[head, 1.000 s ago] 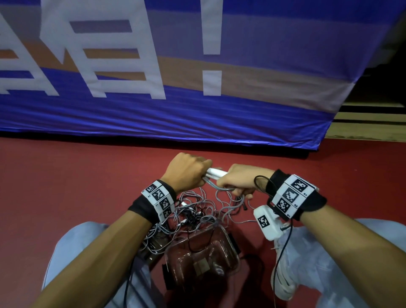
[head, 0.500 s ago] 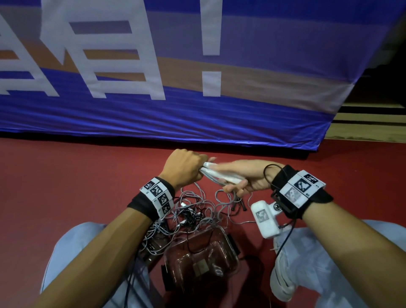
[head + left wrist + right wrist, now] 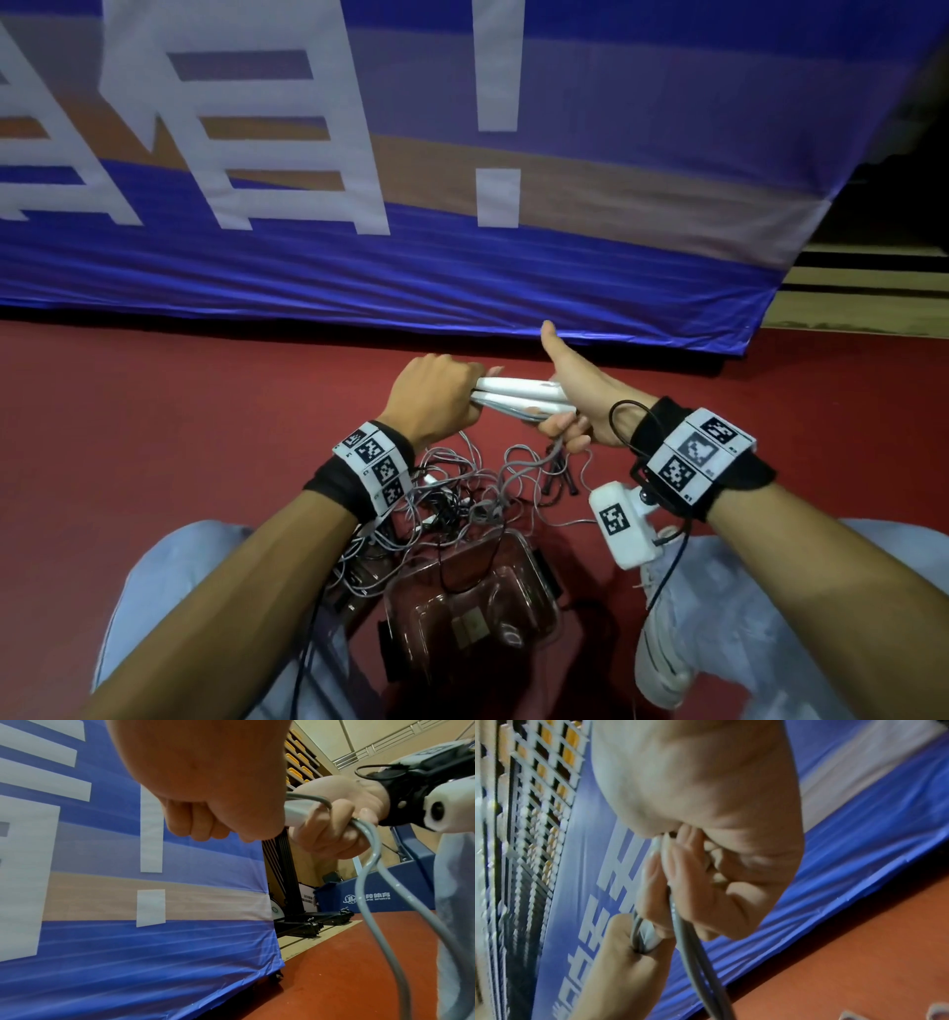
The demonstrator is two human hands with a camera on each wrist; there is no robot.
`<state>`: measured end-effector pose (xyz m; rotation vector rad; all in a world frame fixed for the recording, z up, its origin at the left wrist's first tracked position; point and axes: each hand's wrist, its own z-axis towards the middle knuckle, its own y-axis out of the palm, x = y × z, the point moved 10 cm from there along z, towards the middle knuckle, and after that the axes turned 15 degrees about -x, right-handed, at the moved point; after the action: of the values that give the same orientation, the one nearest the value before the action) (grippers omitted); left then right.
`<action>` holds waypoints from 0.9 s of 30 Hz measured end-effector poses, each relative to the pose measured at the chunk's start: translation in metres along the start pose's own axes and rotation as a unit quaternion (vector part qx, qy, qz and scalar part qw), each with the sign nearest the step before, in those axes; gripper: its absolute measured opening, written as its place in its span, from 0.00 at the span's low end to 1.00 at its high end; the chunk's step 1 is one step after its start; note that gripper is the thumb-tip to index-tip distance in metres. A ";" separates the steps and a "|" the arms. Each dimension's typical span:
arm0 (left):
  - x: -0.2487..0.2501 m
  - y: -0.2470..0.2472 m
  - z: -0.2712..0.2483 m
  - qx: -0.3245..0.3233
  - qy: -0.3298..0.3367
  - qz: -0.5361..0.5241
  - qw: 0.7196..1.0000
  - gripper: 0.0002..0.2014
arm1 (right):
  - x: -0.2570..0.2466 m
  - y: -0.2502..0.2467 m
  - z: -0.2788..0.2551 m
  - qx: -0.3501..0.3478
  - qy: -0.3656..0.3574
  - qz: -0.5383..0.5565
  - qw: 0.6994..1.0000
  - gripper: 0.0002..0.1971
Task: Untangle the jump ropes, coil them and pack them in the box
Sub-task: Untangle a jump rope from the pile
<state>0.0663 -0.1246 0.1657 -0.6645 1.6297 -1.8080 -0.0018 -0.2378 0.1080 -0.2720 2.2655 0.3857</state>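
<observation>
1. The large blue cloth banner (image 3: 462, 267) carries big white characters, cut off and upside down, not readable, plus a white exclamation mark (image 3: 497, 128).
2. The dark blue padded base (image 3: 385, 892) bears a white logo and "LING SPORTS", partly hidden by a cord.

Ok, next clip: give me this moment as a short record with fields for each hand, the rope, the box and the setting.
left hand: grips one end of the two white handles
right hand: fingers curled round the other end and the grey cord, thumb up
remaining ropes: tangled pile on the floor below the hands
box: clear, between the knees; contents unclear
setting: red floor, blue banner behind
</observation>
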 end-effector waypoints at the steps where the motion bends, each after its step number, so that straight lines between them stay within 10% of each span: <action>1: -0.004 -0.001 0.001 -0.006 -0.007 -0.004 1.000 0.19 | 0.001 0.004 0.002 -0.029 -0.008 0.035 0.999 0.51; 6: -0.036 0.000 0.004 -0.060 -0.100 -0.061 0.991 0.10 | -0.014 0.022 0.006 -0.157 -0.088 0.214 0.960 0.56; 10: -0.040 0.022 0.004 -0.133 -0.152 -0.046 0.978 0.08 | -0.016 0.030 0.015 -0.088 -0.088 -0.055 0.991 0.39; 14: -0.035 0.054 -0.002 -0.187 -0.166 -0.033 0.968 0.09 | -0.026 0.032 0.014 0.033 -0.119 -0.362 0.924 0.22; 21: -0.010 0.060 -0.001 -0.191 -0.118 -0.011 0.974 0.09 | -0.042 0.011 0.001 0.077 -0.143 -0.378 0.911 0.26; 27: 0.013 0.049 0.005 -0.194 -0.037 0.006 0.980 0.09 | -0.075 -0.024 -0.034 0.180 -0.180 -0.530 0.809 0.23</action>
<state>0.0662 -0.1405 0.1176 -0.8761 1.9495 -1.4477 0.0318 -0.2675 0.1817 -1.0780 1.4513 -0.5397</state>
